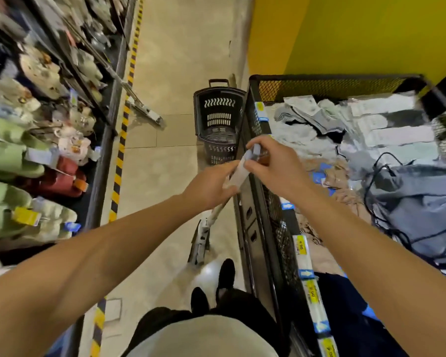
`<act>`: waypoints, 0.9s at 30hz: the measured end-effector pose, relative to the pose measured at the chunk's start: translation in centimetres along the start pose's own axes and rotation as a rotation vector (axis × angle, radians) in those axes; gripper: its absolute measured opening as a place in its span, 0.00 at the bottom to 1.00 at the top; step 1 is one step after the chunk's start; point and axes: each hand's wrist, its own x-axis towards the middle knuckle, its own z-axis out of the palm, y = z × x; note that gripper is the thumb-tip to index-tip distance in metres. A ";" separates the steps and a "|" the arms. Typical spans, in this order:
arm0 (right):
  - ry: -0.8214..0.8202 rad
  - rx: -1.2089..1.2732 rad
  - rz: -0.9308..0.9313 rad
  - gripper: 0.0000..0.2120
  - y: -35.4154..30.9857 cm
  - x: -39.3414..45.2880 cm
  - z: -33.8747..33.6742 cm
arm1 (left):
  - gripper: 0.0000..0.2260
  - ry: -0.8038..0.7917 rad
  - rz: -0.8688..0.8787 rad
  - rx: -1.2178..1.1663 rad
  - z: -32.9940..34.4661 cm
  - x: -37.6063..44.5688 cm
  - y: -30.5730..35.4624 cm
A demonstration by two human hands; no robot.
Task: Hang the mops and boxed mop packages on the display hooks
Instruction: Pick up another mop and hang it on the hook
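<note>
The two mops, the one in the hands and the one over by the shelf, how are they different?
The held mop is gripped at its handle top by the left hand and right hand; nobody touches the far mop. The held mop stands near the person's shoes, beside the black bin; the far mop leans against the shelf farther up the aisle. Both have pale handles and flat heads down at the floor.

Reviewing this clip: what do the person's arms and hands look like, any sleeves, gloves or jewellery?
Both forearms are bare up to the frame edge, no sleeves visible. The left hand and right hand are ungloved, and no watch, ring or bracelet shows on either.
</note>
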 end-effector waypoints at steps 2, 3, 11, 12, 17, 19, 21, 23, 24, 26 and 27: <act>-0.053 0.052 -0.051 0.15 -1.2 1.9 1.3 | 0.23 0.023 -0.104 -0.066 -0.4 0.3 -1.7; -0.084 0.085 -0.072 0.15 -1.7 2.8 2.0 | 0.22 0.038 -0.160 -0.089 -0.6 0.4 -2.5; -0.376 0.192 -0.325 0.13 -4.4 11.0 6.8 | 0.16 0.274 -0.475 -0.260 -2.1 -0.1 -8.0; -0.430 0.209 -0.344 0.15 -4.9 11.6 7.6 | 0.15 0.303 -0.506 -0.268 -2.3 -0.5 -8.7; -0.569 0.250 -0.466 0.17 -8.2 13.0 11.7 | 0.12 0.351 -0.682 -0.256 -3.7 -3.4 -11.0; -0.612 0.299 -0.512 0.14 -9.6 12.7 13.2 | 0.11 0.346 -0.737 -0.230 -4.3 -5.1 -11.5; -0.662 0.384 -0.536 0.14 -11.0 12.1 14.4 | 0.09 0.371 -0.782 -0.203 -5.0 -7.2 -11.3; -0.733 0.475 -0.554 0.16 -12.8 11.3 14.9 | 0.07 0.445 -0.807 -0.192 -6.2 -9.4 -10.7; -0.778 0.520 -0.568 0.18 -14.0 10.9 14.9 | 0.08 0.494 -0.811 -0.197 -7.0 -10.5 -10.3; -0.875 0.600 -0.598 0.19 -16.5 10.1 15.0 | 0.11 0.620 -0.794 -0.281 -8.2 -13.3 -9.5; -0.924 0.626 -0.607 0.19 -17.7 9.5 15.0 | 0.13 0.676 -0.769 -0.346 -8.6 -14.9 -9.1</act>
